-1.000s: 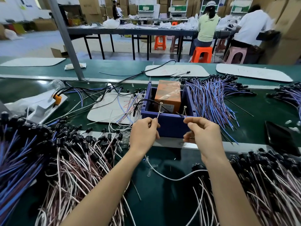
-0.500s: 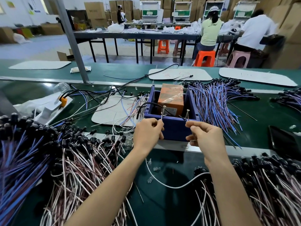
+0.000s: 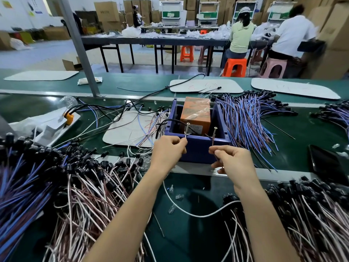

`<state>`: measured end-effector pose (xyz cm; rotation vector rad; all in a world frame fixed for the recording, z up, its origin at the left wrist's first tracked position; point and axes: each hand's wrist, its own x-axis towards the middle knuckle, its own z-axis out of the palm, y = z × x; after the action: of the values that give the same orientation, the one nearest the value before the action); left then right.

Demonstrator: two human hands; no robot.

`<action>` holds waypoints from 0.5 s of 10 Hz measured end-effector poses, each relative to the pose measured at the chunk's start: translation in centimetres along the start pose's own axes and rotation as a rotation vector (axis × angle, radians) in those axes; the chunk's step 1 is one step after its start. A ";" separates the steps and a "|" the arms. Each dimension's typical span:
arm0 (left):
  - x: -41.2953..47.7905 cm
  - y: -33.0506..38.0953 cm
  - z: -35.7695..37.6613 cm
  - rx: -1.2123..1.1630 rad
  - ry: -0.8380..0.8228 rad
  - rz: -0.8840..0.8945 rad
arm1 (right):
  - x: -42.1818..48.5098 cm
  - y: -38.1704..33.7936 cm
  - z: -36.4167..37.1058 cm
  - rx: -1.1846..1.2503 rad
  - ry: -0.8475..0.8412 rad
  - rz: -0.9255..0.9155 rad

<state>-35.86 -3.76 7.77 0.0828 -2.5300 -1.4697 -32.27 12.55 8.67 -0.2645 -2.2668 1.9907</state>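
Lowered since the earlier frame: right hand [image 3: 235, 162], now held below the box rim and further from the left hand [image 3: 167, 152]; box and screws unmoved.

Green bench [image 3: 188, 233]; laid with wire bundles on both sides.
Pink-white wire bundles [image 3: 90, 201]; heaped beside both forearms, tipped with black caps.
Blue-violet wire bundle [image 3: 245, 121]; spread just right of the box.
Blue box [image 3: 198, 150]; set at the middle of the bench, directly beyond both hands.
Orange carton [image 3: 195, 112]; stood inside the box, wrapped in clear film.
Left hand; fingers curled, thumb and forefinger pinched at the foot of the left screw [image 3: 187, 129].
Right hand; fingers curled, thin wire [image 3: 212, 143] pinched between thumb and forefinger.
Right screw [image 3: 214, 133]; like the left, stood upright on the near wall of the box.
Thin wire; run from the right screw down to the right hand; its course toward the left screw cannot be told.
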 end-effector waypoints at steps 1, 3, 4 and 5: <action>0.1 -0.1 0.0 -0.012 -0.003 0.003 | 0.0 0.0 -0.1 0.005 0.007 0.002; 0.2 0.0 0.1 -0.072 -0.015 -0.016 | 0.1 0.0 -0.4 0.027 0.022 -0.002; 0.2 0.2 0.2 -0.081 -0.012 -0.021 | 0.1 0.0 -0.4 0.021 0.017 -0.002; 0.2 0.3 0.1 -0.086 -0.015 -0.018 | 0.1 0.0 -0.4 0.021 0.017 -0.003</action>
<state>-36.03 -3.53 7.98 0.0818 -2.4799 -1.5901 -32.25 12.94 8.69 -0.2745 -2.2339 2.0016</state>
